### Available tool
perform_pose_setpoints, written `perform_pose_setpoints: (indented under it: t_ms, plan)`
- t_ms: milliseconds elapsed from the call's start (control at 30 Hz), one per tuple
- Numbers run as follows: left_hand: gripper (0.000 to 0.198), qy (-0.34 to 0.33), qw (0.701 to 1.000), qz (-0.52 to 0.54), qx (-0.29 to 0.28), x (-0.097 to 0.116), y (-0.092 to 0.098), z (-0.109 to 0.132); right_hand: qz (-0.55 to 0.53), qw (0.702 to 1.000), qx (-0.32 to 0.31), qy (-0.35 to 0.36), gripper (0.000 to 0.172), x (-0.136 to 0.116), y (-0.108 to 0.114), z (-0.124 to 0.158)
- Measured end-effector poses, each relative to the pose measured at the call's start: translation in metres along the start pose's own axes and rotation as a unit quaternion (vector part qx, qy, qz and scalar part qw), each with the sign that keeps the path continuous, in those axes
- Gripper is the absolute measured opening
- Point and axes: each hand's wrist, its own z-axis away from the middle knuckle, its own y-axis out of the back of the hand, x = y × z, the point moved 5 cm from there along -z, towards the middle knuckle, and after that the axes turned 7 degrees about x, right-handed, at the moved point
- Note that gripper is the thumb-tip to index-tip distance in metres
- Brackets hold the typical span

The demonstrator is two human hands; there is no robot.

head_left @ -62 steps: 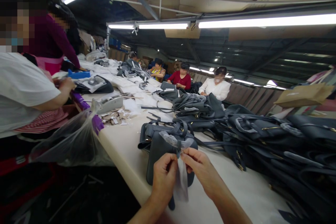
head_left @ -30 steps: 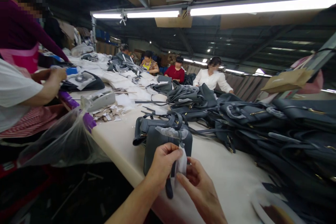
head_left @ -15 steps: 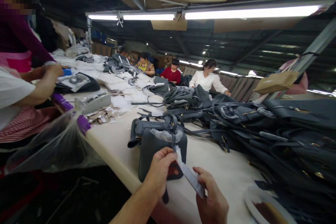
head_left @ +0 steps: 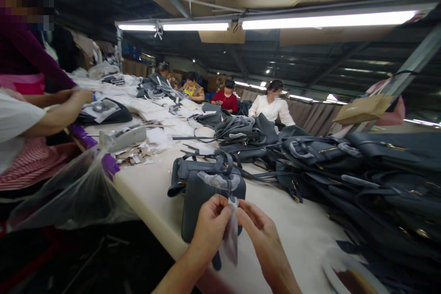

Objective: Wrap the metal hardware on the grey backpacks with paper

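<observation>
My left hand point(head_left: 211, 226) and my right hand point(head_left: 262, 239) meet in front of a dark grey leather handbag point(head_left: 203, 206) standing on the table. Between my fingertips I pinch the top of a narrow translucent plastic film strip point(head_left: 231, 239), which hangs down past my fingers. A wrap of similar film point(head_left: 218, 180) covers the bag's top handles. The bag's lower part is hidden behind my left hand, and a dark strap end dangles below it.
A large heap of dark leather handbags point(head_left: 320, 161) fills the table's right side. A co-worker's hands point(head_left: 77, 98) work at the left, over a black bag. A clear plastic sack point(head_left: 69, 197) hangs off the table edge point(head_left: 148, 193), near paper scraps point(head_left: 134, 156).
My right hand has moved up and left from the strip's lower end to pinch its top beside my left hand. The strip now hangs down instead of slanting right.
</observation>
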Motion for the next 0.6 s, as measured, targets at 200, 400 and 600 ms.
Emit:
perform_pose_setpoints:
  t_ms: [200, 400, 600]
  plan:
    - [0.029, -0.029, 1.000, -0.001, -0.006, -0.002, 0.006, -0.001, -0.099, 0.991, -0.075, -0.056, 0.034, 0.007, -0.020, -0.019]
    - [0.026, -0.096, 0.995, 0.017, 0.026, -0.004, 0.010, -0.005, -0.083, 0.996, -0.022, -0.026, 0.032, 0.010, -0.020, -0.024]
    - [0.031, -0.064, 0.998, 0.016, 0.007, -0.003, 0.009, -0.007, -0.085, 0.996, 0.004, -0.008, 0.018, -0.001, -0.027, -0.011]
